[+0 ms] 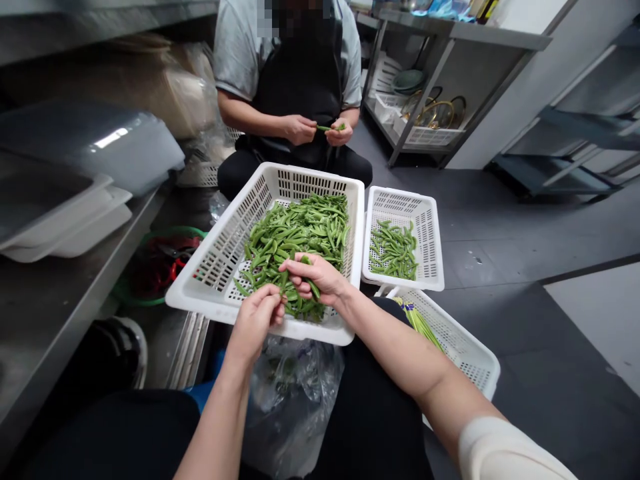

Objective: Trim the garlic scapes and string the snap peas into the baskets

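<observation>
A large white basket (pixel 223 267) holds a heap of green pea pods (pixel 300 230). Over its near part, my left hand (pixel 260 317) pinches the end of a pod with thumb and fingertips. My right hand (pixel 317 277) is closed around pods, one of them lying across its palm, and its thumb and index finger grip the same pod that my left hand pinches. To the right, a smaller white basket (pixel 430 247) contains fewer pods. Below my hands hangs a clear plastic bag (pixel 300 400) with some dark green bits inside.
Opposite sits a person in a dark apron (pixel 305 80), holding a pod. Another white basket (pixel 480 353) with green stalks stands at the right. A metal shelf (pixel 90 287) with trays runs along the left, near a green-rimmed basin (pixel 193 231).
</observation>
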A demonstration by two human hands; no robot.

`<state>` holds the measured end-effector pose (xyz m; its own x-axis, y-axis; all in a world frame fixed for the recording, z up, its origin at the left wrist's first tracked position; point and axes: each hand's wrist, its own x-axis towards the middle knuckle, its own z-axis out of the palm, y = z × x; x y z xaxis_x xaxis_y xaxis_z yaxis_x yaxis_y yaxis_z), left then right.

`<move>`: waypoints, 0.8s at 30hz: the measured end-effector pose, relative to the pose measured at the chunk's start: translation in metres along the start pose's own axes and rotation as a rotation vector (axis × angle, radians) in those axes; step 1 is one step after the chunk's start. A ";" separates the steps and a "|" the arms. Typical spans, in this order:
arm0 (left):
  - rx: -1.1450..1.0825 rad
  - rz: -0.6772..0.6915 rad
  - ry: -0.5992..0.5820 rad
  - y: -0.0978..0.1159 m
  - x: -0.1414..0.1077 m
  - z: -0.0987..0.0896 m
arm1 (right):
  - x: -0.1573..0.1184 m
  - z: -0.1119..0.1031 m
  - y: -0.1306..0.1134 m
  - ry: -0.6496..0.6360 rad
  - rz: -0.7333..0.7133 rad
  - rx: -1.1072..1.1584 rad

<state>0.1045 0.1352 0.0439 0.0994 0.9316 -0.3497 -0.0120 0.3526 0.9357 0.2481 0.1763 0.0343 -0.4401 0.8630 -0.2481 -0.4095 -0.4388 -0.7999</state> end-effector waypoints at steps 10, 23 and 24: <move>0.182 0.170 -0.213 0.008 0.003 -0.010 | 0.006 -0.007 -0.004 -0.051 0.190 0.065; -0.225 0.025 -0.033 0.022 0.004 0.010 | -0.016 0.009 0.002 0.166 -0.324 -0.494; -0.235 0.028 -0.044 0.023 0.002 0.012 | -0.015 0.005 -0.002 0.287 -0.362 -0.437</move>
<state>0.1164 0.1436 0.0652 0.1391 0.9384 -0.3163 -0.2463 0.3422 0.9068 0.2515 0.1634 0.0419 -0.0787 0.9969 -0.0081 -0.1012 -0.0161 -0.9947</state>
